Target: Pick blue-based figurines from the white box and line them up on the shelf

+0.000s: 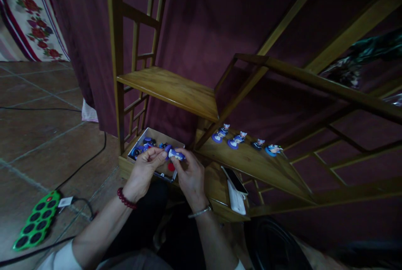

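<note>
Both hands meet over an open box (148,132) on the low wooden shelf. Between them is a small purple and white figurine (177,155) with a purple round base. My left hand (147,171), with a dark red bead bracelet at the wrist, pinches the base side. My right hand (191,177), with a silver bracelet, grips the figurine's other end. Several blue and purple figurines (141,148) lie in the box, and a red round piece (171,166) shows between the hands. Several small figurines (235,141) stand in a row on the shelf to the right.
An empty wooden shelf board (176,89) juts out above the box. A phone (235,180) and a white item (236,199) lie at the lower right. On the tiled floor at left are a green power strip (37,221) and black cables.
</note>
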A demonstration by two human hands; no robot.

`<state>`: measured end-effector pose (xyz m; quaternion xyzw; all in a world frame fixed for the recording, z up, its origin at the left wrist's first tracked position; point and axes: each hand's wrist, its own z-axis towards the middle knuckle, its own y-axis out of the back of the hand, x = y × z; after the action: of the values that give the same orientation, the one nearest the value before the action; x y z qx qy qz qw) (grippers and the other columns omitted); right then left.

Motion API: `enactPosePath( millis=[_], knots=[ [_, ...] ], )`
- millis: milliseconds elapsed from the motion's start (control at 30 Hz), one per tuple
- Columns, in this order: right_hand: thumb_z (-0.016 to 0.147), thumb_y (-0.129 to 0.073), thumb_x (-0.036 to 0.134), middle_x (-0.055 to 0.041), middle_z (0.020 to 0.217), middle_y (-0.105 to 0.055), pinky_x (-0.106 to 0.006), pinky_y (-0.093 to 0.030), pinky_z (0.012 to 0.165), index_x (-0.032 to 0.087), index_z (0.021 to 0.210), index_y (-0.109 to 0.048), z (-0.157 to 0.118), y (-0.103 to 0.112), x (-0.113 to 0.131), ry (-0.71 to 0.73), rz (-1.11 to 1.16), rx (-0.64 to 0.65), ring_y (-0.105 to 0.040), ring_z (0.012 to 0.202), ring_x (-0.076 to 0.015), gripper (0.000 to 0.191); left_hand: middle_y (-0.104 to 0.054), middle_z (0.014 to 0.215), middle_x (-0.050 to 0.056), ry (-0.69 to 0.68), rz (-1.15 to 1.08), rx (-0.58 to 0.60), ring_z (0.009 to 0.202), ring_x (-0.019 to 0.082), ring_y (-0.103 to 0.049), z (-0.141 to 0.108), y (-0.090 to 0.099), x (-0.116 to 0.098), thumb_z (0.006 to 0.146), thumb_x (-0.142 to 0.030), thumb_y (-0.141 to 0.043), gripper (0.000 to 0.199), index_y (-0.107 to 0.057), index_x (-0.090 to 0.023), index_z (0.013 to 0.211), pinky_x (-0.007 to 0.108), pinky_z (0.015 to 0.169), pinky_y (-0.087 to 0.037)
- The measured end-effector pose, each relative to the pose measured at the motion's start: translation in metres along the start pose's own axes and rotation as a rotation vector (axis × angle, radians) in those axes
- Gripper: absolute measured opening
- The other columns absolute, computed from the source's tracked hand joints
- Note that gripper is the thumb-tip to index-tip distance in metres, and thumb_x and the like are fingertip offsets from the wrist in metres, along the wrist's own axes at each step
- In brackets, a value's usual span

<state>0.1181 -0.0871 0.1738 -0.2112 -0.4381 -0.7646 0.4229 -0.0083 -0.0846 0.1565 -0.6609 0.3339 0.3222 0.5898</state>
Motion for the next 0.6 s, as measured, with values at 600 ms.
enactPosePath(
  millis=[600],
  knots=[
    [0.075,-0.052,0.02,-0.0024,0.088,-0.066,-0.023,-0.045,0.075,0.02,0.091,-0.061,-0.006,-0.069,-0.11,-0.242,-0.198,0.26,-0.061,0.078,-0.0142,0.018,-0.051,0.059,-0.003,0.298,0.147,-0.105,0.06,0.009,-0.054,0.077,0.054,0.092,0.059,-0.011,-0.065,0.014,-0.051,-0.013,0.06,0.03,0.07,-0.051]
  ],
)
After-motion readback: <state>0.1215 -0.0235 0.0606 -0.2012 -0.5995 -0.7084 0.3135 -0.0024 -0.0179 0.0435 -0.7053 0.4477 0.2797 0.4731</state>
